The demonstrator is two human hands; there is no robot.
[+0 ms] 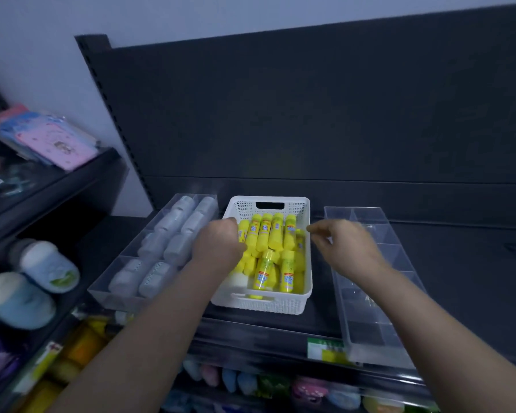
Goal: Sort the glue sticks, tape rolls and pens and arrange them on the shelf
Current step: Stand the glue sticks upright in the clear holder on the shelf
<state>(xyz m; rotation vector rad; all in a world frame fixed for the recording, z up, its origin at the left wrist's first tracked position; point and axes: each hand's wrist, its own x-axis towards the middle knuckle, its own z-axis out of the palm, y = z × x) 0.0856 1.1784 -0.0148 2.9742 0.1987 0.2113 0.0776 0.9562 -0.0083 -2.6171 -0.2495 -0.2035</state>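
A white perforated basket point(306, 281) sits mid-shelf, holding several yellow glue sticks point(267, 236), some upright in a row at the back and others lying loose in front. My left hand point(216, 244) is at the basket's left rim, fingers curled down among the sticks; what they hold is hidden. My right hand point(344, 248) hovers over the basket's right rim, fingers loosely bent with nothing in them. To the left, a clear divided tray point(102, 289) holds white tape rolls point(173, 222). An empty clear divided tray point(370, 332) lies on the right.
The dark shelf point(459, 278) has a tall back panel behind it. A side rack on the left carries pink packets point(57, 141) and blue-white tubs point(49, 266). Coloured goods fill the lower shelf point(251, 380). A green price label point(325, 348) sticks to the shelf's front edge.
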